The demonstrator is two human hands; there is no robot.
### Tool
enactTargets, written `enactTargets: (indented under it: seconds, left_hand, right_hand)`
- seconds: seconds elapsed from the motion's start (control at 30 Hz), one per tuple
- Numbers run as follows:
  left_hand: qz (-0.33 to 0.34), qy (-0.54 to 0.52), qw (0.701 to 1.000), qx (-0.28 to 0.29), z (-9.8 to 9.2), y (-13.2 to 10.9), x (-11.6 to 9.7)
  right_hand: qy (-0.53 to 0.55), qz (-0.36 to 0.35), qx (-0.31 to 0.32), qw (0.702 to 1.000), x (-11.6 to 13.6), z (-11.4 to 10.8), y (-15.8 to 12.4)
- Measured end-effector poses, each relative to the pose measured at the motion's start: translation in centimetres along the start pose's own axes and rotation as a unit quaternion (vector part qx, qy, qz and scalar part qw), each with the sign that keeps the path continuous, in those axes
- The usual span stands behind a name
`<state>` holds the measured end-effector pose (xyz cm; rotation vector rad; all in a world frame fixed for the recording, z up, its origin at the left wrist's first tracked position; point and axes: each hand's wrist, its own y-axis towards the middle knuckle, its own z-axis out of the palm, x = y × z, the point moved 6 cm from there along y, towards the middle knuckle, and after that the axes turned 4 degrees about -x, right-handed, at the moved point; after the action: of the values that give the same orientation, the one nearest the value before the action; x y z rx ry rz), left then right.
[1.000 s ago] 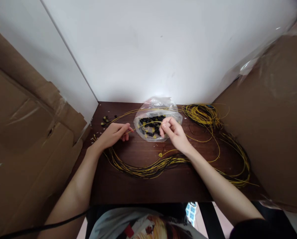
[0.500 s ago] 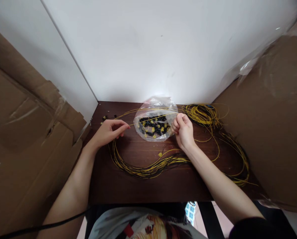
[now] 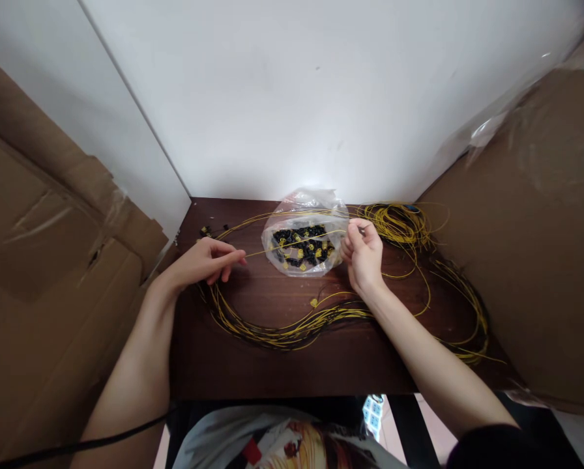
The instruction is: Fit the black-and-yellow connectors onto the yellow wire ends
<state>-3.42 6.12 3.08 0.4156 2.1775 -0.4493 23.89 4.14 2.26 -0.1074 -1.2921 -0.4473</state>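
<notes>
My left hand pinches one end of a thin yellow wire at the left of the dark wooden table. My right hand is closed on the same wire's other end, right of a clear plastic bag of small black and yellow parts. The wire is stretched taut between both hands, passing over the bag. A long bundle of yellow wires curves across the table below my hands.
A coil of yellow wires lies at the back right, trailing down the right side. Cardboard sheets stand at the left and right. A white wall rises behind. Several small black parts lie at the back left.
My right hand moved right from over the bag, pulling the wire taut. My left hand drifted left with its end.
</notes>
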Motion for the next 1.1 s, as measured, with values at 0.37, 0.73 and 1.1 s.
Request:
enactTargets:
  seconds: [0.37,0.73,1.1]
  left_hand:
    - [0.05,-0.042,0.998,-0.018,-0.2,0.0,-1.0]
    - [0.04,0.006,0.998,-0.047,0.6,0.3,-1.3]
    - [0.06,0.006,0.998,0.017,1.8,0.3,-2.0]
  right_hand:
    - [0.019,-0.001,-0.049,0.999,-0.2,-0.9,0.4]
    - [-0.206,-0.162,0.064,0.963,1.6,1.7,-1.7]
    - [-0.251,-0.261,0.233,0.903,1.8,3.8,-4.0]
